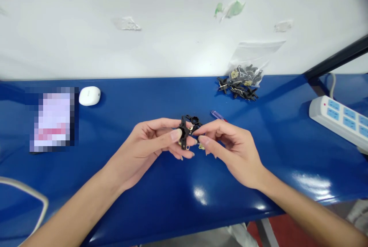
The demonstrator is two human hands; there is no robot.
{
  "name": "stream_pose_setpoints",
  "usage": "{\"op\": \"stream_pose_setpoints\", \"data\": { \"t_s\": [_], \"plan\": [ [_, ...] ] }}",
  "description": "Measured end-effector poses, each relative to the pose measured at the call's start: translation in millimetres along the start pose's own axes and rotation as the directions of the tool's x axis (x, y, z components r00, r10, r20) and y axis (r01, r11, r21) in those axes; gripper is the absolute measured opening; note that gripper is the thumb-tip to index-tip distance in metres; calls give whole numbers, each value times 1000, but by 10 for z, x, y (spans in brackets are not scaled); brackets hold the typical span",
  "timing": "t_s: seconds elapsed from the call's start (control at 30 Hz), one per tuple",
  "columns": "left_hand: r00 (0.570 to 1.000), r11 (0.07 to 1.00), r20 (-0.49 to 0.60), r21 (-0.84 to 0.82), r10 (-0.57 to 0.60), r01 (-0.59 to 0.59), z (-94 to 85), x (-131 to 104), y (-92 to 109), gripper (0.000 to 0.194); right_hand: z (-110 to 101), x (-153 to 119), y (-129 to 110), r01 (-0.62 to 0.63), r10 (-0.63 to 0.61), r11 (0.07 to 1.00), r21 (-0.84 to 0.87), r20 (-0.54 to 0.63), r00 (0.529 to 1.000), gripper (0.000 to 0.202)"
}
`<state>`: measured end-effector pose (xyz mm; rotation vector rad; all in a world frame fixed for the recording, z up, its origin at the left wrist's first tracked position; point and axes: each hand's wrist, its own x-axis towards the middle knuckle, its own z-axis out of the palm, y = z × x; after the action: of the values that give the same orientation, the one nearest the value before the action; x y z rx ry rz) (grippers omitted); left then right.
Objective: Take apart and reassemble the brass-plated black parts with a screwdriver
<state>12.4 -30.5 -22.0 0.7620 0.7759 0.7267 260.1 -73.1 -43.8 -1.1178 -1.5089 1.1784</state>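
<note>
Between the thumb and fingers of my left hand (155,139) is a black plastic bracket (184,134), held upright over the blue table. Thumb and forefinger of my right hand (230,143) are pinched together just right of the bracket; whatever they hold, if anything, is too small to make out. Another black plastic part (195,120) shows just behind the fingertips. Small brass-coloured metal pieces (201,147) are visible below the right fingertips, partly hidden by the hands. Behind my right hand lies a screwdriver with a clear purplish handle (217,115), partly covered.
Several black parts (240,89) lie beside a clear plastic bag (253,66) of similar parts at the wall. A white power strip (342,118) is on the right. To the left are a white rounded case (89,96), a blurred-out device (54,118) and a pale cable (28,187).
</note>
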Motion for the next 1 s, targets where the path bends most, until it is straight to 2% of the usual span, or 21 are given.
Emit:
{"op": "stream_pose_setpoints", "data": {
  "t_s": [0.13, 0.23, 0.33, 0.63, 0.8, 1.0],
  "plan": [
    [983, 994, -154, 63, 97, -88, -25, 20, 40, 17, 5, 4, -4, 112, -114, 976, -187, -3, 993, 8],
    [959, 987, -247, 108, 141, -117, -21, 28, 66, 17, 21, 9, 12, 200, -194, 921, -335, 51, 980, 10],
    [937, 980, -307, 155, 168, -125, -14, 40, 70, 16, 41, 16, 40, 245, -218, 856, -456, 113, 969, 8],
    [919, 944, -318, 299, 234, -137, -10, 53, 1, 15, 58, -12, 91, 284, -226, 699, -656, 173, 959, 11],
    [918, 934, -312, 329, 243, -136, -10, 51, -4, 17, 62, -12, 100, 280, -207, 690, -667, 189, 960, 8],
    [929, 946, -307, 304, 207, -110, 2, 42, 0, 22, 51, 4, 80, 271, -180, 721, -637, 206, 962, 7]
  ]
}}
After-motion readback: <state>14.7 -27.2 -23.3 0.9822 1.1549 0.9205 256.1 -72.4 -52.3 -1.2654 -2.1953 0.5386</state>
